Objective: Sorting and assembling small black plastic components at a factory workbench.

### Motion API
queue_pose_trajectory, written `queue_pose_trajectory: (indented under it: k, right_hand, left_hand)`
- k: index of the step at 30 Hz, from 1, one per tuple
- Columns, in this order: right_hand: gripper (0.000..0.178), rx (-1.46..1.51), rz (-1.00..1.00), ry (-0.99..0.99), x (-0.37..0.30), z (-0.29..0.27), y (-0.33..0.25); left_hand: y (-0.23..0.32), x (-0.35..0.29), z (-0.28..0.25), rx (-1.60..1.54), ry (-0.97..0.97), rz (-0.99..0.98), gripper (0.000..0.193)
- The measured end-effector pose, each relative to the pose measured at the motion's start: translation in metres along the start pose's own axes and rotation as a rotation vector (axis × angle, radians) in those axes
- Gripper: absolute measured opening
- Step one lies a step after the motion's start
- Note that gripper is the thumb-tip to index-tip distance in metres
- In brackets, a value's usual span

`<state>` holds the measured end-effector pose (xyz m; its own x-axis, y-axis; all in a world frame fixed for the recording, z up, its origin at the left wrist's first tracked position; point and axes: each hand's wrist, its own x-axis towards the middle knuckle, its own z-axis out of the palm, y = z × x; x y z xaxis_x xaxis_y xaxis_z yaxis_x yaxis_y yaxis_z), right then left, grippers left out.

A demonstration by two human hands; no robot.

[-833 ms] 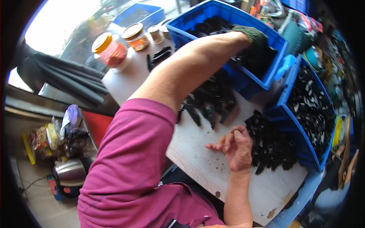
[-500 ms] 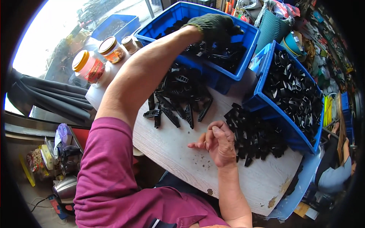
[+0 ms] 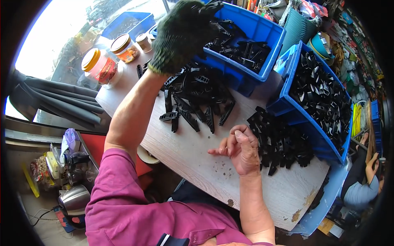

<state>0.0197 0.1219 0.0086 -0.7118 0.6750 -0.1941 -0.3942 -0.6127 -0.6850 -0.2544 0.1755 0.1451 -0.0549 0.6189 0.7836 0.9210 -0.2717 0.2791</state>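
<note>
My left hand (image 3: 180, 37), in a dark green knitted glove, is raised over the near left side of the large blue bin (image 3: 250, 74). Its fingers are closed around black plastic parts (image 3: 212, 6) that stick out at the fingertips. Below the glove lies a heap of long black ribbed plastic parts (image 3: 197, 98) on the table. My bare right hand (image 3: 244, 153) rests on the tabletop, palm turned up, with fingers loosely bent and apart and nothing visible in them. Beside it, to the right, is a pile of smaller black plastic pieces (image 3: 283, 143).
A second blue bin (image 3: 283, 98), full of small black pieces, stands tilted at the right of the whitish table (image 3: 197, 156). Lidded jars (image 3: 98, 65) stand at the back left by the window. A person (image 3: 361, 188) sits at the far right.
My gloved left hand has come up and left out of the large bin, bringing black plastic parts along. My right hand keeps its pose on the table; the view has shifted slightly.
</note>
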Motion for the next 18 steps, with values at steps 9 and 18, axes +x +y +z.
queue_pose_trajectory:
  k: [9, 18]
  right_hand:
    - [0.019, -0.025, -0.003, 0.007, 0.002, 0.004, 0.002]
    - [0.019, -0.028, -0.012, 0.003, 0.001, 0.003, 0.003]
  left_hand:
    - [-0.017, -0.108, 0.030, -0.257, 0.232, -0.226, 0.049]
    - [0.004, -0.109, 0.014, 0.280, -0.113, -0.172, 0.065]
